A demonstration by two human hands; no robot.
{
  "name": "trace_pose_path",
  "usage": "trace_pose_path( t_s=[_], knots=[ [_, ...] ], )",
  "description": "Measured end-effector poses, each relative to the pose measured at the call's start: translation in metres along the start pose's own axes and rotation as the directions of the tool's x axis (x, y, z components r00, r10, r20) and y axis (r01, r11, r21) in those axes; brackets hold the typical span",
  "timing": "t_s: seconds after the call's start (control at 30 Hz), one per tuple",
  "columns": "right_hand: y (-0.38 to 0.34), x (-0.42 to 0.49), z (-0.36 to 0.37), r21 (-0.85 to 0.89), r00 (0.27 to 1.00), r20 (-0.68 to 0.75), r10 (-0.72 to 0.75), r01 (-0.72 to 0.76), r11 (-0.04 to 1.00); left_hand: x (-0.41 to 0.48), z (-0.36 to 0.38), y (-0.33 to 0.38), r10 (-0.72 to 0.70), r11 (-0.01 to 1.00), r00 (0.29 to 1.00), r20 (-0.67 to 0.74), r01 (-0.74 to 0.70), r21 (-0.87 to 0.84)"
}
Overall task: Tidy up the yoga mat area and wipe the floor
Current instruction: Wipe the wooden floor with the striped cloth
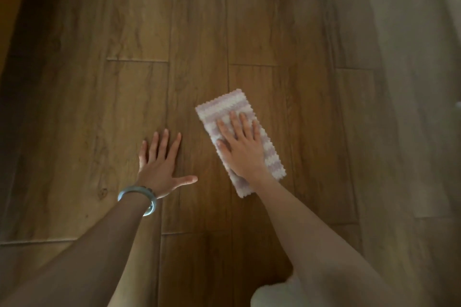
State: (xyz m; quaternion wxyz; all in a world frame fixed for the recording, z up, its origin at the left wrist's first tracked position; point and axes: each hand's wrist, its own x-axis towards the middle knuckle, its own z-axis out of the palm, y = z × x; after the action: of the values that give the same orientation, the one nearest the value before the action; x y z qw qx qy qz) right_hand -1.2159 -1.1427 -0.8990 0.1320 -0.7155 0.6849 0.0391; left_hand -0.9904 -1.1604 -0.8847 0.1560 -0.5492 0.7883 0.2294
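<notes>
Hands number two, cloths one. The folded pink-and-white striped fleecy cloth (217,107) lies flat on the brown wood-plank floor (139,82), long axis running away from the person, far end leaning left. The right hand (243,149) presses it, grip flat, fingers straight. The left hand (159,164), grip splayed wide, rests on the floor just beside it, a pale blue bangle (134,188) on its wrist.

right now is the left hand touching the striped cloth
Apart. The head view shows the left hand flat on the wooden floor, with bare planks between its thumb and the striped cloth under the right hand.
</notes>
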Motion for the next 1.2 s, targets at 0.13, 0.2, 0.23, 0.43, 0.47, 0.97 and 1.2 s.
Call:
trace_pose_path(
  t_s=[0.13, 0.2, 0.23, 0.43, 0.47, 0.97, 1.2],
  knots=[
    [0.077, -0.006, -0.008, 0.049, 0.957, -0.005, 0.291, -0.290, 0.956, 0.000, -0.001, 0.001, -0.011, 1.000, 1.000, 0.003, 0.011, 0.014],
    [0.102, 0.002, -0.017, 0.080, 0.915, 0.026, 0.402, -0.403, 0.912, -0.001, -0.002, 0.001, -0.013, 1.000, 1.000, 0.007, 0.014, -0.003],
    [0.107, 0.008, -0.021, 0.104, 0.894, 0.038, 0.447, -0.449, 0.888, 0.000, -0.002, 0.001, -0.016, 1.000, 1.000, 0.006, 0.016, -0.007],
    [0.032, 0.023, -0.017, 0.089, 0.983, 0.066, 0.169, -0.175, 0.981, 0.000, -0.001, 0.001, -0.004, 1.000, 1.000, -0.018, 0.003, -0.025],
    [0.011, 0.022, -0.011, 0.086, 0.994, 0.059, 0.094, -0.099, 0.991, -0.001, -0.001, 0.001, -0.002, 1.000, 1.000, -0.025, 0.001, -0.031],
    [0.112, 0.049, -0.022, 0.048, 0.990, 0.001, 0.142, -0.142, 0.989, -0.005, 0.000, 0.006, -0.081, 0.997, 0.995, -0.064, 0.082, 0.015],
    [0.201, 0.035, -0.039, 0.100, 0.917, 0.031, 0.397, -0.398, 0.912, 0.016, -0.032, 0.041, -0.111, 0.993, 0.979, -0.172, 0.115, 0.014]
  ],
)
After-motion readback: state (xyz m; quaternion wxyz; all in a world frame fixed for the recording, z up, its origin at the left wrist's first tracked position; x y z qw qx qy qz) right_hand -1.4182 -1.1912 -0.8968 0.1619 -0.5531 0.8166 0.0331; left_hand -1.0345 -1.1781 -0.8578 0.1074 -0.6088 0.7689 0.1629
